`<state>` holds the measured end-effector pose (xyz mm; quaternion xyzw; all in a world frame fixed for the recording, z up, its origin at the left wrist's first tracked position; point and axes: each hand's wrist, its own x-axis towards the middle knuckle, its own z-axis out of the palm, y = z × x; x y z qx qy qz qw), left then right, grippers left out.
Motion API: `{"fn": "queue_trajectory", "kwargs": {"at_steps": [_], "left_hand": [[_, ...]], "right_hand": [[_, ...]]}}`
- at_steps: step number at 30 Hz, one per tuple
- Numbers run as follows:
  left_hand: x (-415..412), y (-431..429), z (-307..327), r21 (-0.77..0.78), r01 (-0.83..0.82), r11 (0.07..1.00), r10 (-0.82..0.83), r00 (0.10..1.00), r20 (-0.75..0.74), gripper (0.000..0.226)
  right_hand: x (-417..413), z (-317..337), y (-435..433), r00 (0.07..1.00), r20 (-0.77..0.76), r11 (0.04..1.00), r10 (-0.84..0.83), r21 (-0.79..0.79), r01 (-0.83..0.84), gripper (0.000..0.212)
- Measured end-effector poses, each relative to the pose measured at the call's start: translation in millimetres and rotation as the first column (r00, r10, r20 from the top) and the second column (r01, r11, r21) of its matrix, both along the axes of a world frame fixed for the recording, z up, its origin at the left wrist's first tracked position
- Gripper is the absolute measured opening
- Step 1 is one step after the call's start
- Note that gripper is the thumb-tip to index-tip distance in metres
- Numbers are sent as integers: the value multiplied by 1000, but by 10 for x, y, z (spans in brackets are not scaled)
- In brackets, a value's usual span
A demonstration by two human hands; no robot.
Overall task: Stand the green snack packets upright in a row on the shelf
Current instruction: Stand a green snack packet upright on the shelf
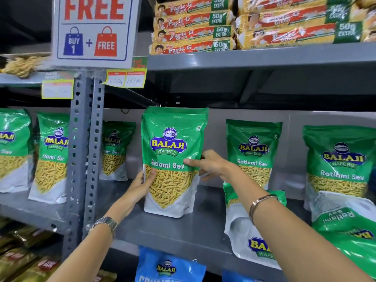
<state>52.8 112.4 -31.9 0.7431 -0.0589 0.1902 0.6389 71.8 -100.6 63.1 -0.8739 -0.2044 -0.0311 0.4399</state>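
Note:
A green Ratlami Sev packet (173, 139) stands upright on the grey shelf (183, 233), held between both hands. My left hand (143, 185) grips its lower left edge. My right hand (211, 164) pinches its right edge at mid-height. Upright packets stand further back: one on the left (116, 149) by the post, one on the right (253, 151), and one at the far right (337, 159). Two packets lie flat at the shelf's front right: one (244, 231) under my right forearm, the other (343, 224) upside down.
A perforated grey upright post (85, 159) divides the shelving; two more green packets (51, 157) stand left of it. A "Buy 1 + Free" sign (93, 31) hangs above. Biscuit packs (193, 27) fill the upper shelf. Blue packets (168, 265) sit on the shelf below.

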Motion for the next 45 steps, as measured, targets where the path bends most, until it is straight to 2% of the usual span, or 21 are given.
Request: {"fn": "queue_trajectory", "kwargs": {"at_steps": [6, 10, 13, 14, 17, 19, 23, 25, 27, 29, 30, 31, 33, 34, 36, 37, 39, 41, 43, 45], "left_hand": [[-191, -37, 24, -30, 8, 1000, -8, 1000, -9, 95], [-293, -3, 26, -8, -9, 1000, 9, 1000, -15, 111], [-294, 28, -8, -20, -9, 1000, 8, 999, -34, 114], [-286, 31, -16, -26, -6, 1000, 5, 999, -39, 110], [-294, -32, -27, -70, -9, 998, 9, 1000, -12, 75], [-274, -66, -40, -100, -17, 995, 17, 1000, 4, 65], [-315, -103, -52, -142, -28, 989, 28, 1000, 0, 80], [-358, -170, -64, -183, -94, 979, 102, 994, 37, 85], [-424, -288, -86, -343, -267, 901, 332, 932, 144, 83], [-572, -505, -79, -519, -383, 764, 551, 806, 216, 62], [-659, -654, -52, -536, -367, 760, 559, 789, 254, 48], [-739, -826, -21, -503, -307, 808, 496, 816, 298, 36], [-819, -1148, 18, -330, -166, 929, 275, 906, 321, 19], [-814, -1285, 40, -213, -111, 971, 166, 952, 258, 16], [-794, -1483, 128, 22, 45, 999, -46, 999, 24, 20], [-766, -1538, 170, 60, 155, 986, -147, 981, -124, 26], [-704, -1637, 234, -66, 351, 934, -351, 872, -340, 29], [-604, -1685, 237, -106, 454, 885, -452, 780, -431, 35], [-487, -1704, 191, -52, 476, 878, -441, 761, -475, 51], [-418, -1708, 169, -37, 453, 890, -412, 769, -489, 54]], "right_hand": [[-188, -25, -54, 999, 34, 999, 10, 51, -11, 58], [-287, -28, -66, 999, 38, 998, 14, 61, -17, 60], [-350, -26, -57, 999, 34, 998, 23, 58, -25, 61], [-355, -31, -54, 999, 32, 998, 22, 57, -24, 62], [-377, -58, -47, 1000, 30, 997, 5, 76, -8, 64], [-384, -76, -43, 999, 39, 996, -2, 89, -1, 63], [-432, -86, -50, 999, 53, 997, 0, 76, -4, 66], [-466, -62, -101, 999, 54, 997, 4, 81, -8, 70], [-473, -25, -223, 998, 69, 996, -2, 89, -4, 67], [-446, 16, -432, 994, 101, 998, -44, 57, 39, 71], [-412, 15, -566, 990, 109, 995, -89, 50, 84, 75], [-392, 8, -696, 985, 98, 989, -143, 49, 138, 78], [-313, -52, -1033, 967, 38, 968, -250, -1, 251, 85], [-292, -92, -1184, 957, -8, 955, -291, -68, 289, 91], [-275, -186, -1459, 929, -122, 913, -348, -267, 307, 106], [-284, -229, -1536, 908, -165, 877, -385, -372, 305, 106], [-311, -323, -1671, 872, -241, 847, -426, -446, 291, 98], [-336, -410, -1729, 854, -283, 869, -437, -377, 319, 84], [-360, -474, -1740, 819, -349, 890, -455, -221, 400, 79], [-368, -488, -1741, 792, -405, 888, -456, -143, 438, 74]]}}
